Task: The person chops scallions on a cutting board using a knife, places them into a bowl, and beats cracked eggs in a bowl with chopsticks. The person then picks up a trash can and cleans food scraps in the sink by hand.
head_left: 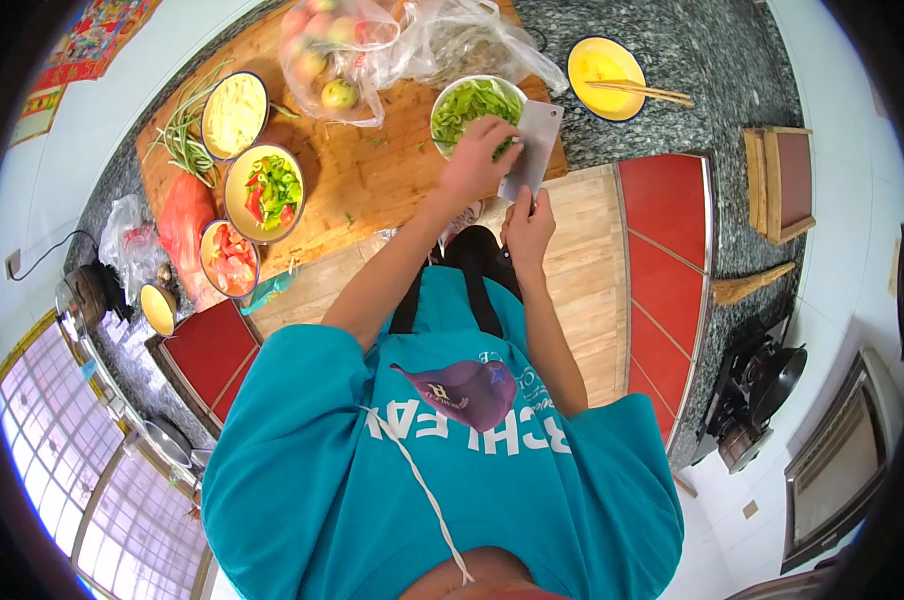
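Observation:
My right hand (pixel 528 232) is wrapped round the handle of a cleaver (pixel 535 148), its broad blade raised beside the rim of a white bowl (pixel 435 128). Chopped green vegetables (pixel 472 103) fill this bowl. Over its near right side, my left hand (pixel 482 160) has curled fingers close to the blade's face, with green pieces at the fingertips. Whether those fingers press on the metal is hard to see. The bowl stands near the right end of a wooden cutting board (pixel 372 170).
Bowls of pale shreds (pixel 234 115), sliced peppers (pixel 267 190) and tomato pieces (pixel 232 262) line the board's left side. Long green beans (pixel 182 135) lie nearby. Behind are a plastic bag of fruit (pixel 322 60) and a yellow bowl (pixel 604 65) with chopsticks. A red bag (pixel 184 222) sits left.

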{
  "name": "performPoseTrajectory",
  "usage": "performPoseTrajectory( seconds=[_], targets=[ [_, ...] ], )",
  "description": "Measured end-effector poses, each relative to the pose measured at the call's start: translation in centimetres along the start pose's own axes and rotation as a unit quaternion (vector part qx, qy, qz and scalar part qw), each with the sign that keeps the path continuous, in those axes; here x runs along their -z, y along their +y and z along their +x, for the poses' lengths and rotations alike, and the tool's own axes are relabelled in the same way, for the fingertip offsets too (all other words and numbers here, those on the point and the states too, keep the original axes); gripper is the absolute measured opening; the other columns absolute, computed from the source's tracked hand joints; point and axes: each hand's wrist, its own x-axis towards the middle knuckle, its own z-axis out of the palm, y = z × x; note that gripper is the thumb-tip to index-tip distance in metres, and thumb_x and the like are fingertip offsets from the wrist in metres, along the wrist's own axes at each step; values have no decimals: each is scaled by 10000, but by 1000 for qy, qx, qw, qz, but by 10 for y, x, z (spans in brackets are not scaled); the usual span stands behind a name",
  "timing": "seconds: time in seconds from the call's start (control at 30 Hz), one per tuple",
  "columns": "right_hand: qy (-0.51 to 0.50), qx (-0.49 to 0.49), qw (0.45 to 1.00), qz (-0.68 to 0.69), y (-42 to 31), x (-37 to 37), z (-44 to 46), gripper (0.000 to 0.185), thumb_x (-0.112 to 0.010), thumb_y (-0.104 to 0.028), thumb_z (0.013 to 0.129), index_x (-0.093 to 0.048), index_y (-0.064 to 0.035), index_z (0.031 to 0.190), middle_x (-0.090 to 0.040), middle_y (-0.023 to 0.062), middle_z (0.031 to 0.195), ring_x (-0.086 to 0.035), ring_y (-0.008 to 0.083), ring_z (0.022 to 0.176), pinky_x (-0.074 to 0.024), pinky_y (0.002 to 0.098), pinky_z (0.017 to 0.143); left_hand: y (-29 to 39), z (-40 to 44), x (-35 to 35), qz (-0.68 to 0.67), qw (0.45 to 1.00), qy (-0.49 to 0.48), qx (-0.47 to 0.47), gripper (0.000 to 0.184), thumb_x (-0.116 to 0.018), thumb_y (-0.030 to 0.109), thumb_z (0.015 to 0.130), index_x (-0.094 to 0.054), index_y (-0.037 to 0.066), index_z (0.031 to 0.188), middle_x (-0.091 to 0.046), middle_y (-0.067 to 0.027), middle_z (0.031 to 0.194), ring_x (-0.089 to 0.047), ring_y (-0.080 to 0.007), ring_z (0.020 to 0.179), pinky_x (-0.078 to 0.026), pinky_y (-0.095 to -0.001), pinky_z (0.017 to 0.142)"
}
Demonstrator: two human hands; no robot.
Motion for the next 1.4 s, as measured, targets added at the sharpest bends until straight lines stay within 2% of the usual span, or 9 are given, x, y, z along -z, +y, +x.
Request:
performPoseTrajectory(
  seconds=[0.27,0.3,0.6,0.7,0.77,0.87,0.97,1.13,1.4],
  targets=[
    [22,43,998,-36,13,-7,4,270,-479,-212,1019,-402,-72,802,-431,8,520,-394,66,367,-300,254,325,-19,-5,9,163,984,-7,-71,128,-674,90,786,-640,57,905,-602,-86,925,-568,-287,888,-469,-391,779],
    [23,6,997,-69,6,-3,3,290,-519,-237,991,-485,-6,819,-539,133,571,-557,244,504,-410,386,489,-12,-4,12,150,984,18,-90,112,-678,98,784,-635,63,881,-594,-81,911,-566,-282,873,-467,-384,776],
    [32,43,996,-74,0,-18,7,280,-502,-245,997,-484,-15,839,-550,127,545,-563,270,479,-421,392,482,-28,-12,18,210,970,2,-122,152,-656,72,784,-584,40,914,-567,-111,935,-563,-305,869,-478,-397,759],
    [21,79,996,-46,-4,-25,2,269,-464,-209,1022,-387,-69,806,-424,10,497,-392,82,344,-284,259,316,-25,-8,31,176,980,-9,-95,118,-647,66,803,-604,29,906,-582,-116,908,-571,-320,869,-484,-412,750],
    [17,60,992,-110,-9,-25,-2,280,-502,-243,1001,-463,-15,843,-559,151,585,-563,315,516,-405,418,488,-18,-7,37,93,993,72,6,93,-633,90,861,-632,3,892,-627,-126,868,-621,-265,829,-499,-374,729],
    [-26,172,963,-205,-2,-31,-7,265,-507,-237,999,-454,-16,863,-560,176,624,-560,370,562,-394,444,504,-6,-18,64,-77,959,186,201,159,-601,125,928,-651,-18,880,-661,-120,819,-644,-173,759,-502,-313,681],
    [-103,205,948,-220,-19,-51,-27,236,-519,-224,991,-462,-22,884,-566,199,669,-562,406,612,-402,462,522,-21,-56,107,-49,946,138,290,196,-577,136,956,-654,-24,873,-669,-100,788,-624,-101,720,-488,-261,647],
    [-143,294,890,-319,7,-86,-41,204,-587,-199,939,-487,-26,899,-565,198,717,-571,409,654,-432,486,555,-36,-100,154,-24,923,295,247,108,-563,56,925,-640,-18,915,-654,-103,795,-621,-141,667,-484,-287,592],
    [-201,318,845,-380,37,-121,-41,202,-656,-134,857,-518,-8,933,-555,206,927,-533,399,866,-443,472,754,-58,-103,166,-54,932,234,271,196,-599,54,905,-614,-45,1073,-691,-113,901,-660,-159,744,-534,-283,674]
  ],
)
